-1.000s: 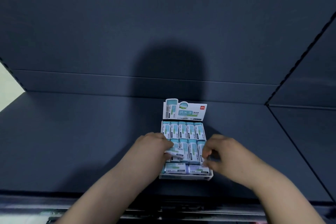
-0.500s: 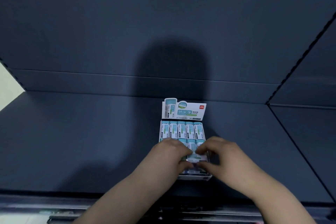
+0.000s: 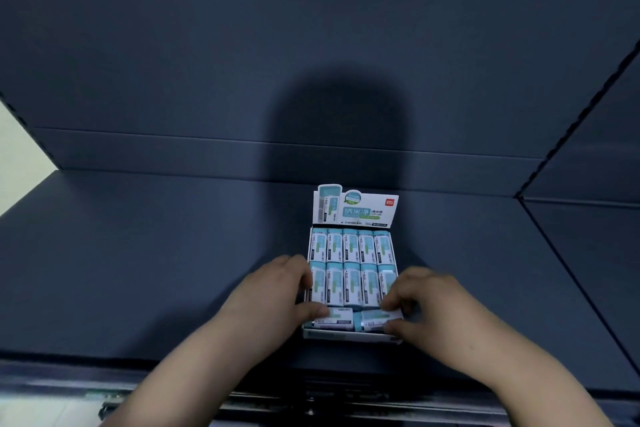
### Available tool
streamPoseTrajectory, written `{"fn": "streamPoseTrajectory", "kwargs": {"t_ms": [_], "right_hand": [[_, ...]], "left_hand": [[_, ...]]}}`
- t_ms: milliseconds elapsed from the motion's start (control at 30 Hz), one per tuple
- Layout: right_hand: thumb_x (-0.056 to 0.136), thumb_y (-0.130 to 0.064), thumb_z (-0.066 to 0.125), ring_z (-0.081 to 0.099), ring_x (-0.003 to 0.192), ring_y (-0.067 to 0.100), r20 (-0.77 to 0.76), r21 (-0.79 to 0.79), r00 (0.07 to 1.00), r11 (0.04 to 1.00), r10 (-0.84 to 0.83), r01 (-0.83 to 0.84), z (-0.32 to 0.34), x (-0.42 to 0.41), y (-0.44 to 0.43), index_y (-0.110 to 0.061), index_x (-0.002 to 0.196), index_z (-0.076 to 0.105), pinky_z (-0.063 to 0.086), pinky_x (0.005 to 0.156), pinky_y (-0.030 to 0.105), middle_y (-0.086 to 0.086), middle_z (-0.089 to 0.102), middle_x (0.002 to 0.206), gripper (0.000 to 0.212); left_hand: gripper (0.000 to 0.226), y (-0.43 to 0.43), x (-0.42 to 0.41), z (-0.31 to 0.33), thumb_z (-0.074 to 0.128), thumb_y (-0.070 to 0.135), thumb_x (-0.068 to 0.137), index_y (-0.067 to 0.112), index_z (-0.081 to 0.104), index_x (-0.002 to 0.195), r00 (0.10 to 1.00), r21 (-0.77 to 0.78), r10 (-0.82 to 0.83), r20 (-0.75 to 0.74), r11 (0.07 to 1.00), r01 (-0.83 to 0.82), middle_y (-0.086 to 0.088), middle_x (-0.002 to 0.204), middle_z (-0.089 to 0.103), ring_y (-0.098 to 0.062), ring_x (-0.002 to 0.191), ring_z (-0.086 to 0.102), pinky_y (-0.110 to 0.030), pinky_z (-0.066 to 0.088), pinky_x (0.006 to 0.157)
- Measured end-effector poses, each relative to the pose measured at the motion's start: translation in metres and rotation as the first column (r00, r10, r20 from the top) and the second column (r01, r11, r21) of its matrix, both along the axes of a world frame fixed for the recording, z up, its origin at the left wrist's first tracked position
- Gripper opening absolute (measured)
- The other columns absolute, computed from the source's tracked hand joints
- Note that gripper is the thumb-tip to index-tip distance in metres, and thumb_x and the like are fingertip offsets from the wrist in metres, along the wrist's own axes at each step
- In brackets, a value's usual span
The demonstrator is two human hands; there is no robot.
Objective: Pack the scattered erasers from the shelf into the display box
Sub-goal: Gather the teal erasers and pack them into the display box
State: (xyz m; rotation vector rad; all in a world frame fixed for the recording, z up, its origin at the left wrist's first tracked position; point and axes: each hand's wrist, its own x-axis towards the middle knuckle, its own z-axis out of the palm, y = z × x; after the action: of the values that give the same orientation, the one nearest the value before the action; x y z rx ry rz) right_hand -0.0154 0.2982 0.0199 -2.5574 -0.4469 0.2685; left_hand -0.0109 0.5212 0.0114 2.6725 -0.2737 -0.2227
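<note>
The white display box [image 3: 349, 336] stands on the dark shelf with its printed header card [image 3: 356, 208] upright at the back. Teal and white erasers fill it: a back row [image 3: 350, 246], a middle row [image 3: 351, 282], and two lying crosswise in front. My left hand [image 3: 273, 291] curls at the box's left wall, its thumb on the front left eraser [image 3: 338, 317]. My right hand [image 3: 433, 302] pinches the front right eraser [image 3: 375, 320] between fingers and thumb at the box's right front corner.
The dark blue shelf board [image 3: 156, 270] stretches to both sides of the box, with a back wall [image 3: 311, 45] behind and a side panel [image 3: 588, 236] at the right. The shelf's front edge [image 3: 207, 362] runs just below the box.
My hands have moved apart from the middle of the box to its left and right front corners. The eraser they held over the middle row is no longer raised; both front erasers show.
</note>
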Motion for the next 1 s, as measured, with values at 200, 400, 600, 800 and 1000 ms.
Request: {"fn": "streamPoseTrajectory", "kwargs": {"t_ms": [200, 400, 600, 800, 1000], "right_hand": [[0.072, -0.018, 0.076, 0.053, 0.070, 0.003, -0.010, 0.004, 1.000, 1.000, 0.003, -0.003, -0.002, -0.001, 0.006, -0.034, 0.062, 0.051, 0.039, 0.064, 0.009, -0.010, 0.052, 0.081, 0.031], [0.070, -0.019, 0.078, 0.051, 0.067, 0.000, -0.016, 0.051, 1.000, 0.999, -0.011, 0.011, -0.007, 0.000, 0.010, -0.031, 0.059, 0.050, 0.039, 0.061, 0.011, -0.010, 0.051, 0.075, 0.032], [0.084, -0.027, 0.066, 0.049, 0.065, 0.004, 0.066, 0.175, 0.956, 0.946, -0.287, 0.272, -0.013, 0.007, -0.007, -0.025, 0.101, 0.061, 0.035, 0.062, 0.012, -0.007, 0.054, 0.071, 0.018], [0.096, -0.020, 0.047, 0.058, 0.094, 0.003, -0.079, 0.209, 0.968, 0.946, -0.239, 0.250, -0.035, 0.010, -0.004, -0.032, 0.118, 0.061, 0.037, 0.071, -0.001, -0.011, 0.067, 0.110, 0.029], [0.095, -0.014, 0.043, 0.060, 0.095, 0.017, -0.025, 0.192, 0.965, 0.946, -0.263, 0.262, -0.043, 0.018, -0.001, -0.024, 0.111, 0.066, 0.039, 0.072, 0.013, 0.005, 0.068, 0.106, 0.029]], "left_hand": [[0.032, 0.000, -0.001, 0.000, 0.065, 0.047, 0.081, 0.026, 0.042, 0.089, 0.997, -0.058, -0.012, -0.078, 0.998, 0.007, 0.009, 0.081, 0.054, -0.006, 0.074, 0.050, -0.022, 0.039, 0.064], [0.031, -0.004, -0.001, 0.000, 0.063, 0.044, 0.084, 0.023, 0.043, 0.093, 0.998, -0.042, -0.003, -0.059, 0.999, 0.001, 0.008, 0.082, 0.053, -0.009, 0.075, 0.050, -0.023, 0.039, 0.063], [0.050, 0.004, 0.002, -0.013, 0.044, 0.038, 0.097, 0.020, 0.030, 0.141, 0.995, -0.084, 0.096, -0.018, 0.992, -0.097, -0.004, 0.116, 0.062, -0.019, 0.105, 0.057, -0.026, 0.043, 0.087], [0.041, -0.003, 0.003, -0.031, 0.029, 0.032, 0.101, 0.027, 0.036, 0.141, 0.992, -0.243, 0.053, -0.114, 0.967, -0.080, 0.006, 0.127, 0.059, -0.012, 0.109, 0.057, -0.023, 0.043, 0.093], [0.042, -0.006, 0.006, -0.036, 0.028, 0.028, 0.102, 0.029, 0.033, 0.144, 0.987, -0.308, 0.131, -0.097, 0.939, -0.155, 0.007, 0.131, 0.057, -0.012, 0.114, 0.055, -0.017, 0.039, 0.094]]}}
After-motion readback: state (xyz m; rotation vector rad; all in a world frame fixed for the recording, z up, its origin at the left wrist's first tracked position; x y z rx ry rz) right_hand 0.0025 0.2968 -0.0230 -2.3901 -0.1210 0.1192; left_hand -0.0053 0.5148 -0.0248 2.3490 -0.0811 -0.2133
